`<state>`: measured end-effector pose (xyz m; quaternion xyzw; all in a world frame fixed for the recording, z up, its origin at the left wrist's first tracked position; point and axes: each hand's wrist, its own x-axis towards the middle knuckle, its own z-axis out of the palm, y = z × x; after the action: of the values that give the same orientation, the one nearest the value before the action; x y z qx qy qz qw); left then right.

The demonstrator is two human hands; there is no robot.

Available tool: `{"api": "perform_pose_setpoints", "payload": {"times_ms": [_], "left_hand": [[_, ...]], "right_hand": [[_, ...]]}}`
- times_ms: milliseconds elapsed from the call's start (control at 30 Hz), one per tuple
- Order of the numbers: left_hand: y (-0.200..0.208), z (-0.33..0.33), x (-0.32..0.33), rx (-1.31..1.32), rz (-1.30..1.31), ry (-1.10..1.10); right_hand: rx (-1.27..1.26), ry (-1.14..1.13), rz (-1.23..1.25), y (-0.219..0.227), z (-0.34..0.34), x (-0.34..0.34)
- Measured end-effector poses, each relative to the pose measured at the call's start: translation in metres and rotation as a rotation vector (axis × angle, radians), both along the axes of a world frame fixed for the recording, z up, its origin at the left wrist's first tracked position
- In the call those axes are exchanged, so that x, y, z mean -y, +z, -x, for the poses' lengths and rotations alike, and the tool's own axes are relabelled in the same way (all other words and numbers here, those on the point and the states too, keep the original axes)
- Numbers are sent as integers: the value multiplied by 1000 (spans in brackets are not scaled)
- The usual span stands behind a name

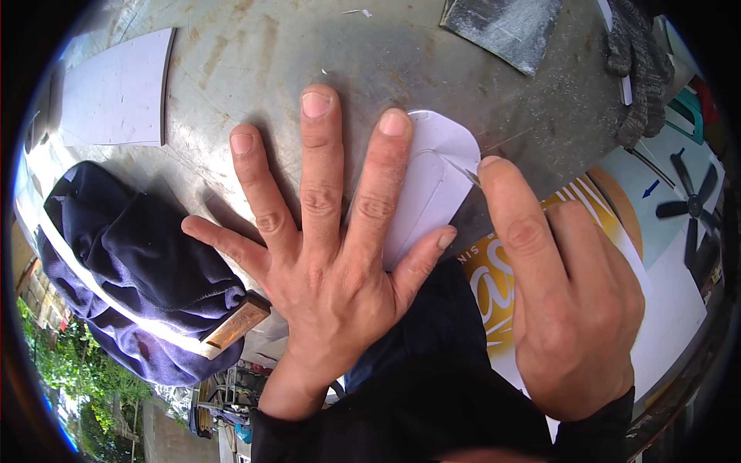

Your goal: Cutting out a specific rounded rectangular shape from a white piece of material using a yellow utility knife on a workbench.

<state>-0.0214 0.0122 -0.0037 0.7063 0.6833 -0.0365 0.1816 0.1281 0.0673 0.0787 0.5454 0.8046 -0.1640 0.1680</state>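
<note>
My left hand (328, 255) lies flat with its fingers spread, its index finger and thumb on a white rounded piece of thin sheet (444, 139). A curved outline and straight lines mark the face of that piece. My right hand (575, 309) is closed, index finger stretched forward, around a slim tool that it mostly hides. Only a thin, pointed metal blade (461, 170) shows past the fingertip. The blade's tip rests at or just over the curved line, to the right of my left index finger.
The scratched metal table (231, 54) carries a white sheet offcut (116, 92) at far left. Dark blue cloth (139, 239) and a small wooden block (238, 326) lie nearer. A dusty dark plate (505, 31), grey knit glove (641, 73), black fan (689, 204) and yellow-white printed sheet (498, 305) are right.
</note>
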Motion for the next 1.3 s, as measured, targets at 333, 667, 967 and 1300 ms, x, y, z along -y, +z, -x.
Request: {"api": "perform_pose_setpoints", "payload": {"times_ms": [333,667,967,1300], "left_hand": [[1,7,0,47,18,-111],[-4,0,-1,36,-83,-44],[-11,2,0,53,-157,14],[-4,-4,-4,-27,-40,17]], "right_hand": [[-45,149,-81,0,-8,-28],[-8,317,-52,4,-7,-44],[-8,385,-42,7,-4,-50],[-35,364,-89,-2,-9,-44]]}}
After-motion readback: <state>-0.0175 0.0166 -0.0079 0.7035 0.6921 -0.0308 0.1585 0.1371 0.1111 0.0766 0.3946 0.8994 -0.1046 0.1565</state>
